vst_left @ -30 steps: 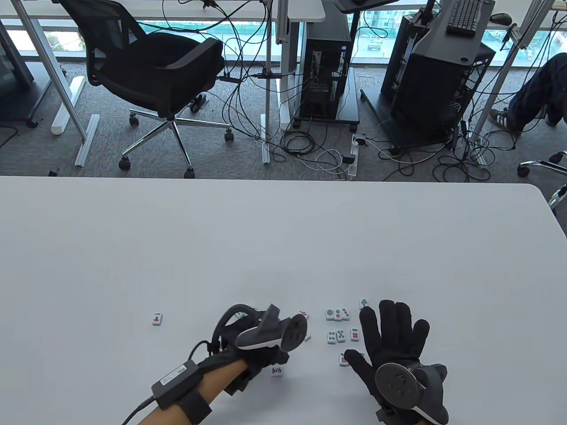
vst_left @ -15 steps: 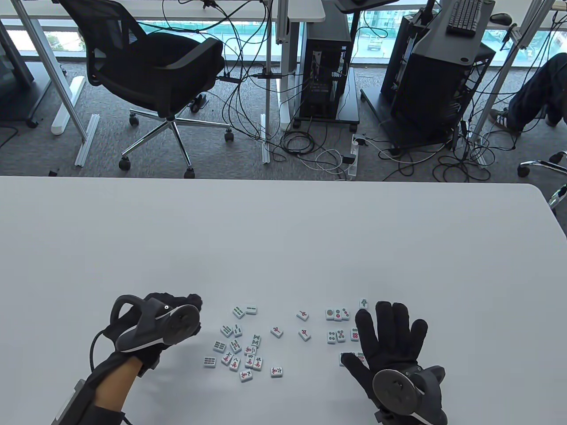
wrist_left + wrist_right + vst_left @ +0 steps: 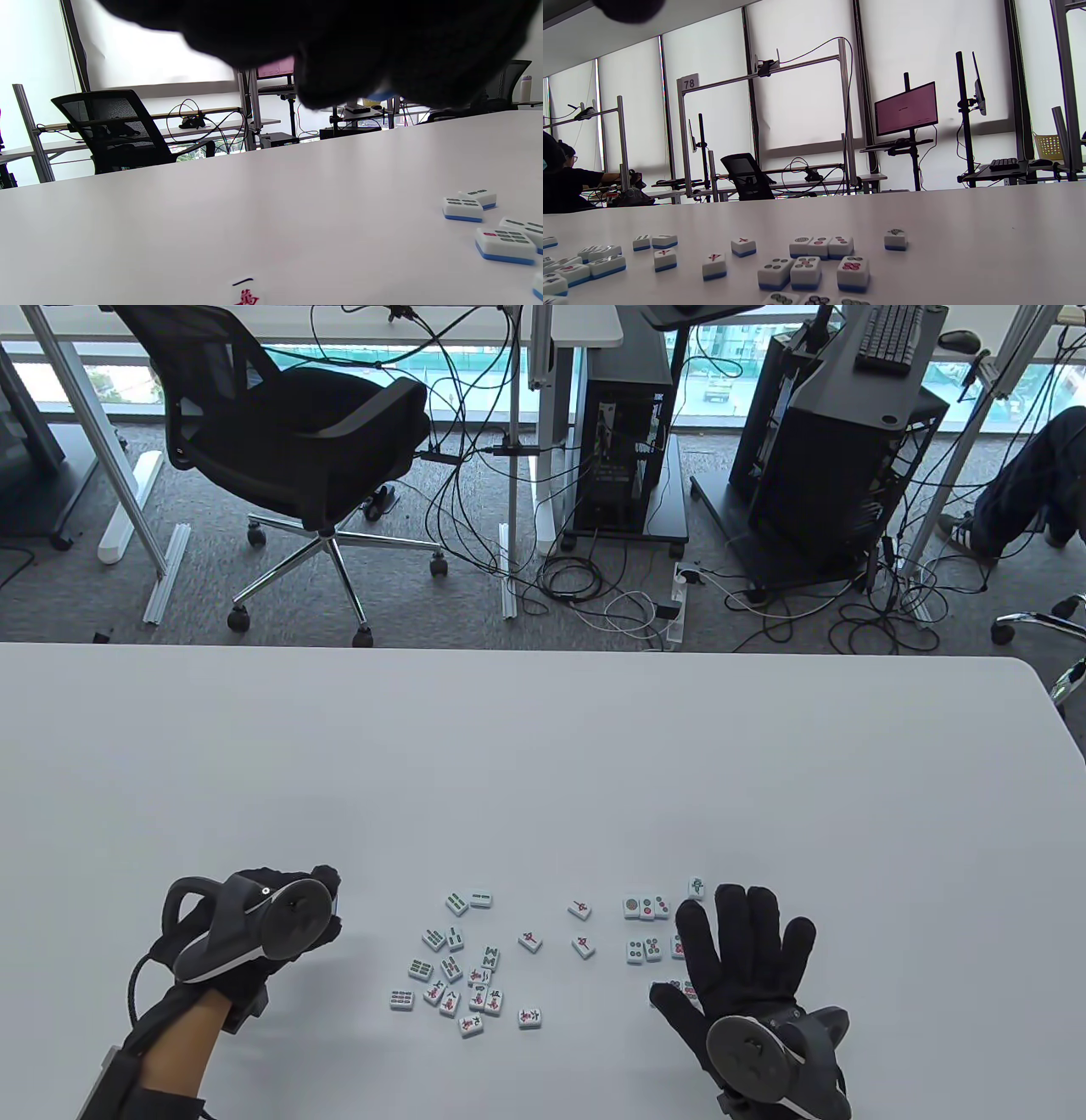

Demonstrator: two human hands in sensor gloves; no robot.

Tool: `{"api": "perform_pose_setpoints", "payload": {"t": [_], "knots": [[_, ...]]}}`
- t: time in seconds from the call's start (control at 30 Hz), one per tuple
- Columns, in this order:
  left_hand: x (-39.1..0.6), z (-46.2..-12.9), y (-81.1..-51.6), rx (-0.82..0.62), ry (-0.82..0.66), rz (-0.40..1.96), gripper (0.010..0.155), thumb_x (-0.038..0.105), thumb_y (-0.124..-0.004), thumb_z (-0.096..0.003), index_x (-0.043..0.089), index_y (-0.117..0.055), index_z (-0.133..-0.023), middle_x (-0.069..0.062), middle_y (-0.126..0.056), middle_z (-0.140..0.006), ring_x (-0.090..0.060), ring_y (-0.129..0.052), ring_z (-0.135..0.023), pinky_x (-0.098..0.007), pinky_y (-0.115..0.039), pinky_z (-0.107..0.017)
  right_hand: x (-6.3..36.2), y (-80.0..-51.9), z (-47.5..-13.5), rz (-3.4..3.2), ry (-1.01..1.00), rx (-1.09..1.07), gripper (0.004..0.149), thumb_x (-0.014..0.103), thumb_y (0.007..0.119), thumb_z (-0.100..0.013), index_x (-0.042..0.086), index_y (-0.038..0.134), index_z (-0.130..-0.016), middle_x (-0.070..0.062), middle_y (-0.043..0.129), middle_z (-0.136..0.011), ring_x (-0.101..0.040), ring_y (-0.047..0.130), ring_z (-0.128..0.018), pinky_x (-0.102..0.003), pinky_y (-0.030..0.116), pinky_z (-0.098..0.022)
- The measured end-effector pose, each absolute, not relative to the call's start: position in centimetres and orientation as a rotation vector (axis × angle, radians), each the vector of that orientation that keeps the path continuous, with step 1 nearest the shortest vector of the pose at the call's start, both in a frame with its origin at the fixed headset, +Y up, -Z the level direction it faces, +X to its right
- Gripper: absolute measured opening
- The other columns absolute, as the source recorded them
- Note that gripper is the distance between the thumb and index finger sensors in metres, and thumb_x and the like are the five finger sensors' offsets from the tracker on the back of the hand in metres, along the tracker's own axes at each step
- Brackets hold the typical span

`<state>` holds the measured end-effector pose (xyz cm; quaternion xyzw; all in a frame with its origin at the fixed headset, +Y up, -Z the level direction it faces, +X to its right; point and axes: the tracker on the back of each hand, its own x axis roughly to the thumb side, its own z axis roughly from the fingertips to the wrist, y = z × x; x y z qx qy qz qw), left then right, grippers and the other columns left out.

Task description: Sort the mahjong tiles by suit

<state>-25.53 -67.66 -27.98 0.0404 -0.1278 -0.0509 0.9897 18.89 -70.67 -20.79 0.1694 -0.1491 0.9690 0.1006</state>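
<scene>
On the counter (image 3: 543, 763), the left hand (image 3: 254, 925), fingers curled over one character tile (image 3: 244, 292), is judged mid-placement beside the unsorted tiles (image 3: 462, 976), while the right hand (image 3: 747, 959) rests fingers spread beside the circle tiles (image 3: 649, 929); release comes next.

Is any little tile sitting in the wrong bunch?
Yes, one. A small white tile with a green mark sits alone beside the row of circle-pattern tiles, next to the right hand. The other green-marked tiles lie in the left cluster.
</scene>
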Motion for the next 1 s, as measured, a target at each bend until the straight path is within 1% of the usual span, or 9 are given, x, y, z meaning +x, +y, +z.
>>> {"api": "perform_pose_setpoints", "payload": {"t": [0.1,0.2,0.37,0.5,0.57,0.77,0.87,0.9,1.0], "knots": [[-24.6,-29.0,-68.4,0.053,-0.255,-0.157,0.063,0.057,-0.092,-0.0259,0.025,-0.086,-0.080,0.021,-0.097,-0.041,-0.004,-0.095,-0.017,-0.029,-0.085,-0.026,18.9,-70.7,-20.9,2.869,-0.429,0.490,0.079,0.061,0.054,-0.049,0.029,0.011,-0.108,-0.015,0.001,-0.114,-0.045,-0.002,-0.101,-0.075,0.009,-0.067],[-23.5,-30.1,-69.5,-0.009,-0.253,-0.220,0.063,0.057,-0.092,-0.0258,0.025,-0.086,-0.080,0.021,-0.097,-0.040,-0.004,-0.094,-0.016,-0.029,-0.085,-0.025,19.0,-70.9,-21.0,2.875,-0.415,0.488,0.079,0.061,0.054,-0.049,0.029,0.011,-0.108,-0.015,0.002,-0.114,-0.045,-0.001,-0.101,-0.075,0.009,-0.067],[-21.3,-31.5,-72.8,-0.084,-0.287,-0.389,0.062,0.057,-0.091,-0.0263,0.026,-0.086,-0.079,0.022,-0.097,-0.040,-0.004,-0.094,-0.015,-0.028,-0.085,-0.025,18.8,-71.1,-21.2,2.882,-0.389,0.500,0.079,0.061,0.054,-0.049,0.029,0.011,-0.108,-0.014,0.002,-0.114,-0.045,-0.001,-0.101,-0.075,0.009,-0.067],[-20.7,-32.3,-75.0,-0.143,-0.281,-0.450,0.060,0.057,-0.091,-0.0267,0.027,-0.087,-0.079,0.022,-0.097,-0.040,-0.004,-0.094,-0.015,-0.028,-0.085,-0.025,18.8,-71.1,-21.1,2.876,-0.392,0.504,0.079,0.061,0.054,-0.049,0.030,0.011,-0.108,-0.014,0.002,-0.114,-0.045,-0.001,-0.102,-0.075,0.009,-0.067],[-20.7,-32.7,-75.5,-0.154,-0.268,-0.470,0.059,0.057,-0.090,-0.0275,0.028,-0.087,-0.079,0.022,-0.096,-0.040,-0.004,-0.094,-0.016,-0.029,-0.085,-0.025,18.9,-71.0,-21.1,2.868,-0.395,0.502,0.079,0.061,0.054,-0.049,0.030,0.011,-0.108,-0.014,0.002,-0.114,-0.045,-0.001,-0.102,-0.075,0.009,-0.067],[-21.6,-33.1,-75.7,-0.197,-0.202,-0.428,0.059,0.059,-0.086,-0.0299,0.030,-0.085,-0.081,0.022,-0.096,-0.042,-0.004,-0.094,-0.017,-0.029,-0.085,-0.026,18.8,-71.1,-21.2,2.874,-0.380,0.512,0.079,0.061,0.054,-0.049,0.029,0.011,-0.108,-0.014,0.003,-0.114,-0.045,0.000,-0.102,-0.075,0.010,-0.067],[-21.9,-33.0,-75.7,-0.198,-0.193,-0.404,0.060,0.061,-0.085,-0.0300,0.030,-0.084,-0.082,0.022,-0.096,-0.042,-0.004,-0.094,-0.017,-0.029,-0.085,-0.026,18.7,-71.2,-21.2,2.881,-0.369,0.516,0.079,0.061,0.054,-0.049,0.030,0.011,-0.108,-0.014,0.003,-0.114,-0.045,0.000,-0.102,-0.075,0.010,-0.067],[-22.0,-32.9,-75.6,-0.201,-0.189,-0.402,0.064,0.062,-0.085,-0.0277,0.031,-0.084,-0.083,0.022,-0.097,-0.043,-0.004,-0.094,-0.018,-0.029,-0.085,-0.026,18.7,-71.2,-21.2,2.881,-0.367,0.515,0.079,0.061,0.054,-0.049,0.029,0.011,-0.108,-0.014,0.003,-0.114,-0.045,0.000,-0.102,-0.075,0.010,-0.067],[-22.4,-32.5,-74.4,-0.176,-0.187,-0.384,0.068,0.064,-0.085,-0.0259,0.033,-0.082,-0.086,0.022,-0.097,-0.045,-0.004,-0.095,-0.020,-0.029,-0.085,-0.028,18.8,-71.0,-21.1,2.871,-0.374,0.505,0.079,0.061,0.054,-0.049,0.030,0.011,-0.108,-0.014,0.002,-0.114,-0.045,0.000,-0.102,-0.075,0.010,-0.067]]}}
